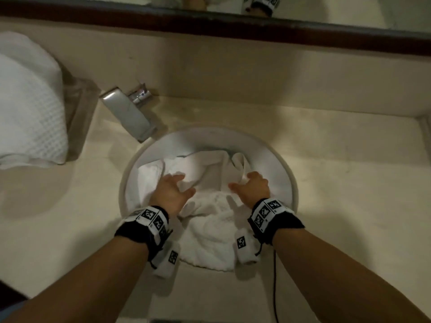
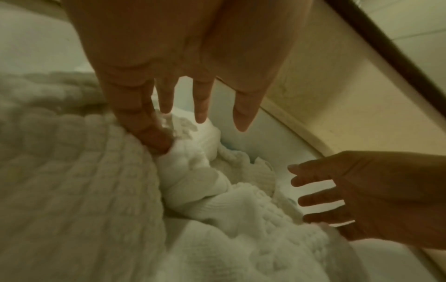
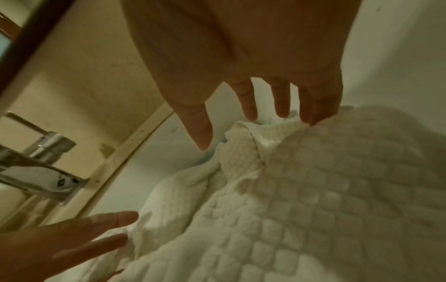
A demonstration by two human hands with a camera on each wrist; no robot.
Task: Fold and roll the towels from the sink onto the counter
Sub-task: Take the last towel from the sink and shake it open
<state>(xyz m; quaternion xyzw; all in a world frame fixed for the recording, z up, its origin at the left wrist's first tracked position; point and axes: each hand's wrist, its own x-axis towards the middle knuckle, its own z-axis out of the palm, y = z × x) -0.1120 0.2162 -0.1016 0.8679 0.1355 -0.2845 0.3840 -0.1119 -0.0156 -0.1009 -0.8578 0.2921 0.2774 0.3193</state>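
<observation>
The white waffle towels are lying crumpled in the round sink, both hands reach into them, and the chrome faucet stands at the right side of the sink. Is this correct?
Not quite: in the head view the chrome faucet stands at the left side of the round sink. The rest holds: white waffle towels crumpled, left hand and right hand in them.
</observation>
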